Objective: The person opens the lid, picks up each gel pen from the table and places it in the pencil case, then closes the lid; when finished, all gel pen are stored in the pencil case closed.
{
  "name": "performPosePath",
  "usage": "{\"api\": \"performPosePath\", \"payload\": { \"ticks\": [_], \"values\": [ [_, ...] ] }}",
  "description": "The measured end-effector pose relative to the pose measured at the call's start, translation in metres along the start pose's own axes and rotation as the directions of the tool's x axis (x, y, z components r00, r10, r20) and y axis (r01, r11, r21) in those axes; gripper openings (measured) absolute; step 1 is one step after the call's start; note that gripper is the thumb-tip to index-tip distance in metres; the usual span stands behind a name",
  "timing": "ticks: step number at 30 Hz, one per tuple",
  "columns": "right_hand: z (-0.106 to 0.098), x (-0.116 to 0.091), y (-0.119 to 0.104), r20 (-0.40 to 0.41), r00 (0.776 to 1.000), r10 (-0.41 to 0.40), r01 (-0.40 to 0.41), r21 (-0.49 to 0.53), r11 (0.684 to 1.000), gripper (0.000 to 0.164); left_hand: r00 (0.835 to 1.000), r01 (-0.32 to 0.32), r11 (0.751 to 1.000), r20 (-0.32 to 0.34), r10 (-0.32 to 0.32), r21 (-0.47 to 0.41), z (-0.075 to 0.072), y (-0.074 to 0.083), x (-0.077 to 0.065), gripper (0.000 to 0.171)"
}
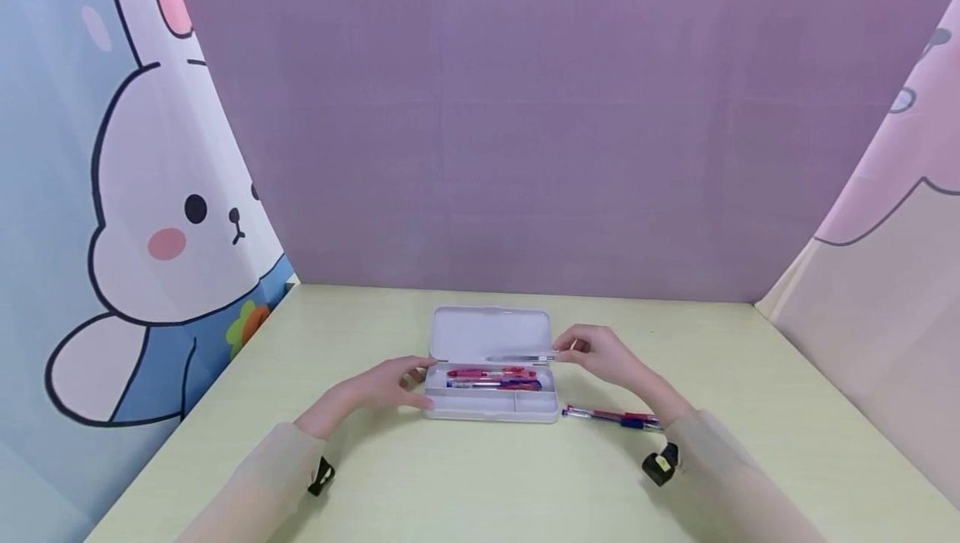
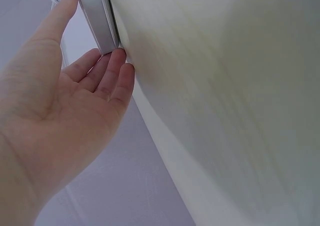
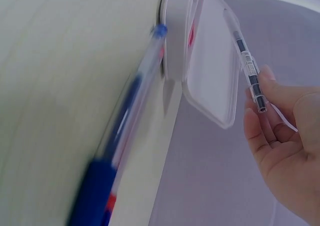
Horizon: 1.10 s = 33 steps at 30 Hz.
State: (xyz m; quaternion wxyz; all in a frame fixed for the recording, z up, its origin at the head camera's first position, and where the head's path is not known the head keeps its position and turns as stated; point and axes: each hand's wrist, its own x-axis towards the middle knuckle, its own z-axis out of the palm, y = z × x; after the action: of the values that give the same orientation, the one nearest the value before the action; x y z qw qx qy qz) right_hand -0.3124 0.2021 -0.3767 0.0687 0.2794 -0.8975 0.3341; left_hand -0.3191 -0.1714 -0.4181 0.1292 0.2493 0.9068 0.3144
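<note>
A white pencil case (image 1: pixel 491 415) lies on the table with its lid (image 1: pixel 491 333) tipped back. My left hand (image 1: pixel 390 381) holds the case's left end, thumb at the front corner and fingers farther back. Between thumb and fingers, my right hand (image 1: pixel 597 351) pinches a clear pen with black parts (image 3: pixel 250 68). That pen lies level over the case's hinge side, its far end pointing left. Inside the rear compartment are several pens, among them a red-pink pen (image 1: pixel 480 373) and a blue-tipped pen (image 1: pixel 480 384). The front compartments hold nothing visible.
To the right of the case, under my right forearm, a blue pen and a red pen (image 1: pixel 611 416) lie side by side on the pale table (image 1: pixel 465 485). A purple cloth panel (image 1: pixel 487 126) stands behind the table, with printed curtains (image 1: pixel 165 193) at the sides.
</note>
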Motion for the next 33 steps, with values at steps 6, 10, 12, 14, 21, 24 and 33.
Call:
{"api": "performPosePath", "payload": {
  "ticks": [6, 10, 12, 14, 21, 24, 33],
  "values": [
    [0.017, 0.011, -0.007, 0.029, 0.999, -0.021, 0.021, 0.023, 1.000, 0.008, 1.000, -0.016, 1.000, 0.002, 0.016, 0.000, -0.001, -0.001, 0.000, 0.074],
    [0.028, 0.017, -0.011, 0.049, 0.998, -0.030, 0.028, 0.047, 0.999, 0.006, 1.000, -0.016, 1.000, 0.001, 0.016, 0.002, -0.001, -0.002, 0.000, 0.074],
    [0.033, 0.020, -0.011, 0.054, 0.998, -0.033, 0.030, 0.058, 0.998, 0.005, 1.000, -0.015, 1.000, 0.002, 0.015, 0.003, -0.001, -0.002, 0.000, 0.075],
    [0.037, 0.022, -0.012, 0.056, 0.998, -0.036, 0.033, 0.062, 0.998, 0.005, 1.000, -0.013, 1.000, 0.004, 0.013, 0.003, -0.001, -0.002, 0.000, 0.075],
    [0.045, 0.031, -0.014, 0.069, 0.996, -0.059, 0.058, 0.025, 0.998, 0.005, 1.000, -0.025, 1.000, 0.003, 0.025, -0.003, -0.002, -0.001, 0.000, 0.075],
    [0.048, 0.034, -0.014, 0.082, 0.995, -0.055, 0.054, 0.014, 0.998, 0.006, 1.000, -0.024, 1.000, 0.002, 0.024, -0.004, -0.002, -0.001, 0.000, 0.074],
    [0.057, 0.037, -0.010, 0.122, 0.992, 0.013, -0.012, -0.007, 1.000, 0.005, 1.000, -0.023, 1.000, -0.002, 0.023, 0.005, -0.001, 0.000, -0.001, 0.074]
  ]
}}
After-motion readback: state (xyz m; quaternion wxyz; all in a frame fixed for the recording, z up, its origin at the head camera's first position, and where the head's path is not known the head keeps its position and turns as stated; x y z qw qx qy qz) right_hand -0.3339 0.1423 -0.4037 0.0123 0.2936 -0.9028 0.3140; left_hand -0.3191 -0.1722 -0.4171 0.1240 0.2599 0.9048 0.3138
